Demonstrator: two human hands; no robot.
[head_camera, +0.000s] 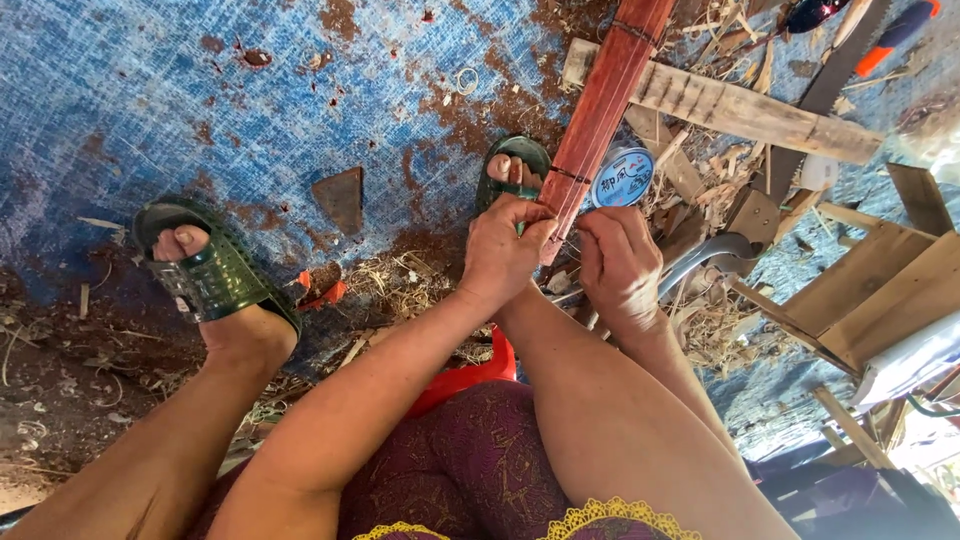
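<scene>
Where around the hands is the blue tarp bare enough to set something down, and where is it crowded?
Free: the blue tarp upper left, beyond the left sandal, and the strip between that sandal and the dark wedge-shaped scrap. Crowded: right of the red wooden strip that the left hand and right hand work on, with the round spool, plank, saw and shavings.

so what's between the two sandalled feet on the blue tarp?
In the head view, between the left sandal and right sandal, a dark triangular wood scrap lies on the blue tarp, amid reddish sawdust patches.
</scene>
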